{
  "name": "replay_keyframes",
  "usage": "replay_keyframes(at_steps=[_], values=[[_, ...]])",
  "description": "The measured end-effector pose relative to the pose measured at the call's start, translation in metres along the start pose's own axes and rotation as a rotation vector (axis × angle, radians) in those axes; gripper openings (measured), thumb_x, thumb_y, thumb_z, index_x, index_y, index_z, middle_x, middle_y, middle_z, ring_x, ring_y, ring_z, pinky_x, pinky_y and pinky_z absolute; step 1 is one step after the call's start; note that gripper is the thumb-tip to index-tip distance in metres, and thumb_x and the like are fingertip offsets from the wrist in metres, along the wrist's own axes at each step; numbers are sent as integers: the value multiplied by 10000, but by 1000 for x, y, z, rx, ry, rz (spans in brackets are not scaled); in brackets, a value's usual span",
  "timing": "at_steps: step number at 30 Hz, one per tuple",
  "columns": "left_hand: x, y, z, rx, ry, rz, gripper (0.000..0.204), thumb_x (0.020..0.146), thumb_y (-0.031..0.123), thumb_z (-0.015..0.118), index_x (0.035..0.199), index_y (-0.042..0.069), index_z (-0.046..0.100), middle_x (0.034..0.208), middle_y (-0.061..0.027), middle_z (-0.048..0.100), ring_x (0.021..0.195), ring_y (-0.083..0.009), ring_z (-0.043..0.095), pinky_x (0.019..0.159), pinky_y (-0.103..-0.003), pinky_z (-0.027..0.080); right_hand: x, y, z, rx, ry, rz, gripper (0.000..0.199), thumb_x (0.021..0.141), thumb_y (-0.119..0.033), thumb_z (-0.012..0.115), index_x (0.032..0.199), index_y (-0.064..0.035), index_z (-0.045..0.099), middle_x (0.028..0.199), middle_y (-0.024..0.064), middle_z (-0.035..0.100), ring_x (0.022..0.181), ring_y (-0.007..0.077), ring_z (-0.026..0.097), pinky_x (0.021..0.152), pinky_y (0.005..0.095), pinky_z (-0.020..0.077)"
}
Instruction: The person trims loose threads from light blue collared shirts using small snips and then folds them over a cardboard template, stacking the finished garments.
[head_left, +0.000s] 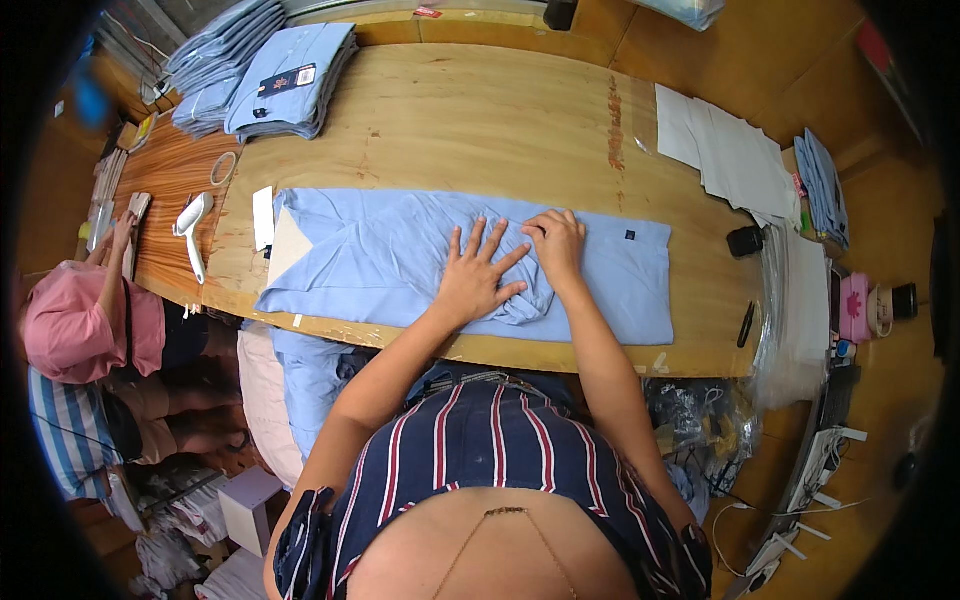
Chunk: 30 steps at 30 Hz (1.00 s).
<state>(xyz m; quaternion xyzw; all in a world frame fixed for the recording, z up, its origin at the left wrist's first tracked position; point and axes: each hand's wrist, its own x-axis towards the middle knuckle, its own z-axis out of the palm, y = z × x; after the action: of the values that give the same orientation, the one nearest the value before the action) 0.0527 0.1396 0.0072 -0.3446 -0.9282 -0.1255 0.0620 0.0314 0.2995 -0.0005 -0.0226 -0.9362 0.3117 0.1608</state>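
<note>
A light-blue shirt (610, 290), folded into a long strip, lies across the wooden table in front of me. A beige triangular patch (289, 246) shows at its left end. A small dark label (630, 235) is near its right end. My left hand (480, 278) rests flat on the middle of the shirt, fingers spread, with wrinkled cloth around it. Just right of it, my right hand (556, 245) has its fingers drawn together in a pinch on the cloth. Their tips are partly hidden. A white tag (263, 218) lies beside the shirt's left end.
Stacked folded blue shirts (290, 85) stand at the far left. A white handheld tool (193, 235) and a tape ring (223, 169) lie left. White sheets (725, 150), a black pen-like object (746, 325) and clear plastic (785, 330) are right. A person in pink (95, 320) works at left.
</note>
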Motion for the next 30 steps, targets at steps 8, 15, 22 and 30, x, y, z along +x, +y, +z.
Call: replay_keyframes(at_steps=[8,15,22,30], values=[[0,0,-2,-10,10,9,532,767,547,433,1248,324,392,1367,-113,243,1245,-356,208,955,-586,132,15,16,7,297,187,306,120,678,-173,639,708,-57,633,758,105,605,760,273,551,677,360,426],[1,3,-7,12,17,9,521,779,488,465,1246,263,405,1338,-117,298,1225,-330,257,956,-566,154,2,8,-6,89,240,130,132,696,-185,626,697,-57,590,725,60,597,712,258,540,624,362,399],[48,-15,-5,-568,229,-80,313,682,133,624,984,63,583,934,-101,554,913,-283,490,774,-401,394,-15,-21,-34,302,-62,62,134,726,-174,606,722,-44,572,699,102,590,663,290,554,588,349,422],[68,-25,13,-682,173,-117,99,671,154,653,728,74,657,735,-68,588,660,-250,564,580,-322,446,-90,130,-148,-400,543,716,236,795,-241,550,817,-20,631,776,141,625,725,265,596,647,360,446]])
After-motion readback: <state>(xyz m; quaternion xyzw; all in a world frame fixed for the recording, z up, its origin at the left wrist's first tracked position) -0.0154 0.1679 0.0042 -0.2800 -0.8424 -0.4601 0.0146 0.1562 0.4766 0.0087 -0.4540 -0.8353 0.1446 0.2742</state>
